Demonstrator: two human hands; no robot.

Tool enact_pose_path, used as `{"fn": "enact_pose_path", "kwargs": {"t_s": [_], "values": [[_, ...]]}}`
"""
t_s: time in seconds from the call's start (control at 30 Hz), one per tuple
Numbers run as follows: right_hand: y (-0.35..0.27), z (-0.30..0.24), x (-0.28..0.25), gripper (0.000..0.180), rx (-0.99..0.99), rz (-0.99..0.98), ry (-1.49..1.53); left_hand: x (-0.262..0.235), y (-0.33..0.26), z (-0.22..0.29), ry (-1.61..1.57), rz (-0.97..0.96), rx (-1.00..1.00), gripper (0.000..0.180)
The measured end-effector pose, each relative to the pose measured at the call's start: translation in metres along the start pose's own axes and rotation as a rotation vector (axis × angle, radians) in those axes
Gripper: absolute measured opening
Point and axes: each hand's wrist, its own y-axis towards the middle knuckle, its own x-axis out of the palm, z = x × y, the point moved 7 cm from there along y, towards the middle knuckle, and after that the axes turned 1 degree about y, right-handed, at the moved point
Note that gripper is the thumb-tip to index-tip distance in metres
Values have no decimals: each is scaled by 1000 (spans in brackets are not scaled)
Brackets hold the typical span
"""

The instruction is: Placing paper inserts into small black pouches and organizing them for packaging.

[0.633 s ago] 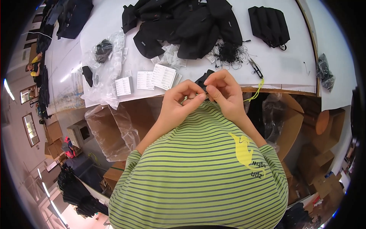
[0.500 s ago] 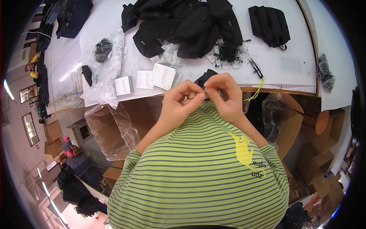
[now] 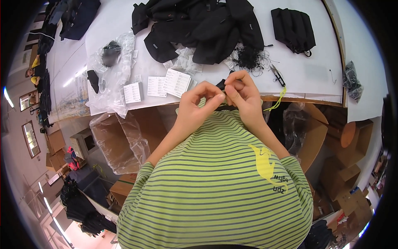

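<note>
Since half a second ago my hands have barely shifted; they stay raised together at the table's near edge, and the fingertips have drawn a little closer; my left hand (image 3: 198,104) and right hand (image 3: 244,96) meet, thumbs and forefingers pinched on a small black piece (image 3: 223,85) that pokes out between them just above the edge; how it is gripped underneath I cannot tell.

The white table (image 3: 315,76) runs across the top of the view, with a wooden rim along its near side; a heap of black garments (image 3: 199,29) lies at its far middle, and 1 folded black garment (image 3: 293,29) sits apart to the right; a tangle of black threads (image 3: 248,58) lies just beyond my right hand, thread snips (image 3: 278,75) with a yellow cord beside it.

Below the edge stand cardboard boxes (image 3: 327,141), and a box lined with clear plastic (image 3: 120,141) on my left.

3 white printed label sheets (image 3: 156,86) lie flat left of my hands; clear plastic bags (image 3: 110,79) lie further left, 1 holding something black.
</note>
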Motion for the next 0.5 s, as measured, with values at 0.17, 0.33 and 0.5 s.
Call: {"fn": "enact_pose_path", "kwargs": {"t_s": [0.17,0.33,0.5], "values": [[8,15,-17,11,81,104,248,-17,13,-18,-34,131,106,16],[12,16,-16,11,73,108,264,-20,22,-76,242,-31,-24,31],[14,16,-11,10,81,30,161,-15,37,-87,364,-19,86,40]]}}
